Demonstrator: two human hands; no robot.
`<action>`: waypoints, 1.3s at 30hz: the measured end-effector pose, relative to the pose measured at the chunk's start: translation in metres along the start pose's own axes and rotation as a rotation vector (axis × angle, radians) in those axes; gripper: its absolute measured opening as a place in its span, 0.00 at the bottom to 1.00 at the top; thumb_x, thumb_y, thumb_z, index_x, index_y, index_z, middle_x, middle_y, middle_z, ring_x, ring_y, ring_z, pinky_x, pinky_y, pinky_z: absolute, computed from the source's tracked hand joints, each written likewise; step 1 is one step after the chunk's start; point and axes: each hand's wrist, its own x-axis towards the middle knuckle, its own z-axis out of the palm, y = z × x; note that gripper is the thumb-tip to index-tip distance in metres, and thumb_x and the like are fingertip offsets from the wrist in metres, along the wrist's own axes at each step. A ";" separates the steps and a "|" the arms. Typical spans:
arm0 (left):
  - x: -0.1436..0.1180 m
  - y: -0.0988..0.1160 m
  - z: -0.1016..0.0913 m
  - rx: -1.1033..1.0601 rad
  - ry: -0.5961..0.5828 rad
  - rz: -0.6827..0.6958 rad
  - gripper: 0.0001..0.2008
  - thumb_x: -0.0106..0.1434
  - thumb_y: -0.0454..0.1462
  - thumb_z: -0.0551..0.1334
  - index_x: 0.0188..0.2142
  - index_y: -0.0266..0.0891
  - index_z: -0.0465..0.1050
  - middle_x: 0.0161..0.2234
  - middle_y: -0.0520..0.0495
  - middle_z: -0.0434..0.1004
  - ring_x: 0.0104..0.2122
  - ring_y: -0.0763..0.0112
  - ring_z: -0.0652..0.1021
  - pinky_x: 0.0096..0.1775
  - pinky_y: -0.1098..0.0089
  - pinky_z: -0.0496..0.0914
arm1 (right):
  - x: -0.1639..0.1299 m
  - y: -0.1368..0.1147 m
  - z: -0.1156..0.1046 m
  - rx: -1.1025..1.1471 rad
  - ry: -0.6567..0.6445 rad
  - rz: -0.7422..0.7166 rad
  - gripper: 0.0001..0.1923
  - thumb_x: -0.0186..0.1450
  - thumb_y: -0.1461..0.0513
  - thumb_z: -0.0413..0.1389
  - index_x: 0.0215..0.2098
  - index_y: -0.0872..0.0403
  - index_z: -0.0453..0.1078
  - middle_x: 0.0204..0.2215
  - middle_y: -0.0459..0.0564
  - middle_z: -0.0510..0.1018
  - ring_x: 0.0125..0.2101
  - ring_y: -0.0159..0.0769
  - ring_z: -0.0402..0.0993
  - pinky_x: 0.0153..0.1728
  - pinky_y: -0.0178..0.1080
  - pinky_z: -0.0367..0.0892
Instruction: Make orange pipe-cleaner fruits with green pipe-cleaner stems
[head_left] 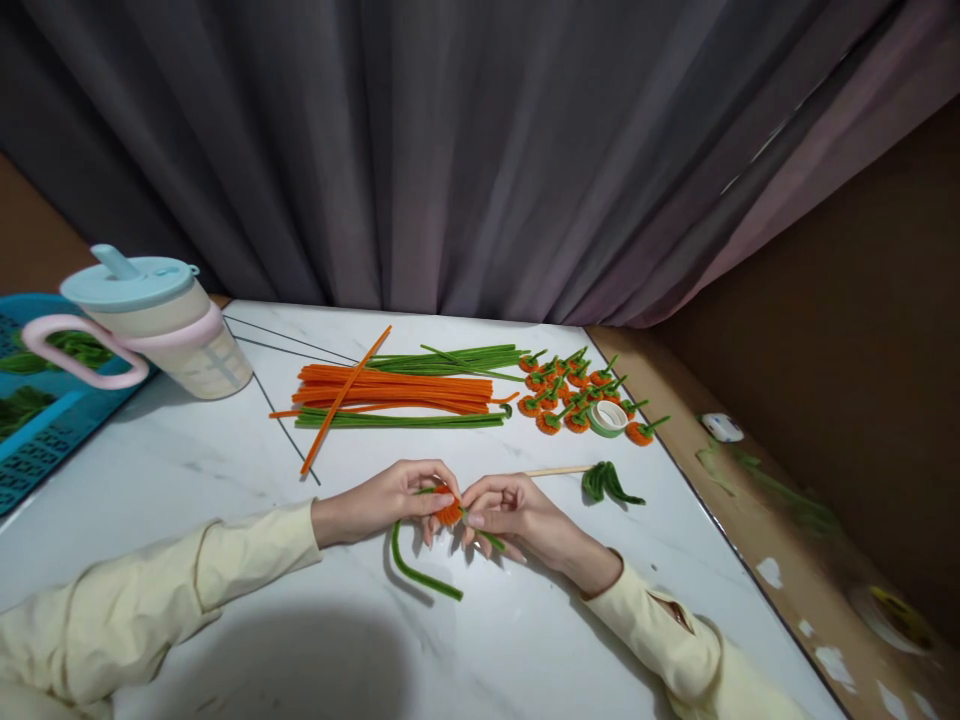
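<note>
At the near edge of the white marble surface (pixel 225 470), the left hand (pixel 382 500) and right hand (pixel 510 510) meet, each grip pinched shut on a small orange pipe-cleaner coil (pixel 450 513); its green pipe-cleaner stem (pixel 416 572) trails onto the marble, so both hands can steady the piece. Beyond lie a bundle of orange and green pipe cleaners (pixel 397 390), finished orange coils (pixel 574 395), a green tape roll (pixel 607 417) and a lidded pastel cup (pixel 157 320), before a grey curtain (pixel 450 150).
</note>
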 end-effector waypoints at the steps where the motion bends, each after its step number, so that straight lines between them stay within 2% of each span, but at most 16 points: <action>1: 0.000 0.000 0.000 0.003 0.000 -0.004 0.15 0.56 0.44 0.65 0.33 0.35 0.67 0.26 0.53 0.71 0.19 0.77 0.73 0.24 0.74 0.70 | 0.000 0.000 0.000 -0.008 0.006 -0.003 0.14 0.50 0.59 0.66 0.31 0.61 0.73 0.21 0.50 0.79 0.14 0.25 0.67 0.08 0.26 0.51; 5: -0.001 0.003 0.000 0.046 -0.019 -0.008 0.15 0.57 0.44 0.64 0.37 0.35 0.67 0.28 0.52 0.71 0.21 0.76 0.74 0.26 0.71 0.71 | -0.001 -0.002 -0.002 -0.041 0.006 -0.005 0.13 0.51 0.59 0.65 0.30 0.60 0.73 0.20 0.48 0.78 0.12 0.23 0.64 0.09 0.26 0.47; 8: -0.002 0.007 -0.001 0.029 -0.033 -0.006 0.14 0.59 0.42 0.63 0.40 0.37 0.65 0.31 0.51 0.72 0.23 0.75 0.75 0.30 0.70 0.72 | -0.001 -0.002 -0.003 -0.073 0.025 -0.029 0.13 0.53 0.58 0.64 0.32 0.59 0.71 0.21 0.48 0.77 0.14 0.24 0.66 0.10 0.26 0.43; 11: -0.002 0.009 -0.001 0.051 0.010 0.000 0.12 0.59 0.41 0.61 0.38 0.37 0.63 0.31 0.50 0.72 0.23 0.76 0.75 0.29 0.71 0.71 | 0.000 0.003 0.000 -0.179 0.093 -0.143 0.14 0.55 0.57 0.62 0.33 0.58 0.69 0.23 0.47 0.77 0.18 0.26 0.69 0.16 0.28 0.56; 14: -0.001 0.006 0.003 0.195 0.085 0.017 0.08 0.60 0.39 0.59 0.35 0.38 0.62 0.27 0.53 0.71 0.18 0.78 0.71 0.24 0.75 0.67 | 0.000 0.010 0.004 -0.391 0.153 -0.256 0.11 0.58 0.56 0.59 0.32 0.56 0.69 0.23 0.46 0.76 0.20 0.27 0.69 0.23 0.32 0.64; 17: -0.001 0.001 0.008 0.431 0.149 0.051 0.02 0.58 0.34 0.55 0.32 0.39 0.63 0.22 0.56 0.68 0.16 0.80 0.66 0.20 0.77 0.60 | -0.002 0.014 0.008 -0.604 0.168 -0.318 0.07 0.61 0.59 0.56 0.31 0.56 0.70 0.23 0.46 0.77 0.21 0.27 0.66 0.22 0.30 0.61; 19: 0.000 -0.002 0.010 0.564 0.197 0.099 0.04 0.55 0.31 0.53 0.30 0.38 0.65 0.20 0.56 0.67 0.17 0.79 0.64 0.21 0.78 0.58 | -0.002 0.014 0.010 -0.673 0.182 -0.338 0.06 0.61 0.61 0.54 0.31 0.56 0.70 0.21 0.45 0.76 0.19 0.26 0.63 0.21 0.30 0.58; 22: -0.001 -0.004 0.011 0.631 0.237 0.151 0.07 0.53 0.30 0.52 0.28 0.38 0.67 0.20 0.56 0.68 0.20 0.78 0.64 0.23 0.77 0.57 | -0.003 0.014 0.012 -0.674 0.208 -0.325 0.05 0.61 0.62 0.53 0.30 0.56 0.70 0.18 0.42 0.72 0.17 0.25 0.59 0.20 0.30 0.56; 26: -0.002 -0.001 0.013 0.592 0.253 0.116 0.07 0.54 0.30 0.52 0.29 0.39 0.67 0.20 0.57 0.67 0.18 0.79 0.62 0.22 0.77 0.55 | -0.003 0.014 0.012 -0.612 0.210 -0.278 0.06 0.60 0.62 0.52 0.31 0.57 0.69 0.16 0.41 0.69 0.17 0.25 0.58 0.20 0.30 0.56; 34: -0.002 0.002 0.015 0.551 0.270 0.073 0.05 0.55 0.31 0.53 0.30 0.39 0.67 0.18 0.58 0.65 0.14 0.81 0.61 0.18 0.78 0.54 | -0.004 0.012 0.010 -0.560 0.192 -0.238 0.06 0.60 0.62 0.53 0.33 0.57 0.70 0.17 0.42 0.70 0.18 0.27 0.62 0.22 0.31 0.58; 39: -0.001 -0.002 0.011 0.537 0.276 0.054 0.05 0.56 0.32 0.52 0.31 0.39 0.66 0.17 0.58 0.64 0.13 0.81 0.62 0.16 0.79 0.55 | -0.003 0.016 0.010 -0.619 0.190 -0.282 0.08 0.62 0.61 0.52 0.35 0.57 0.69 0.19 0.43 0.72 0.19 0.26 0.63 0.22 0.30 0.59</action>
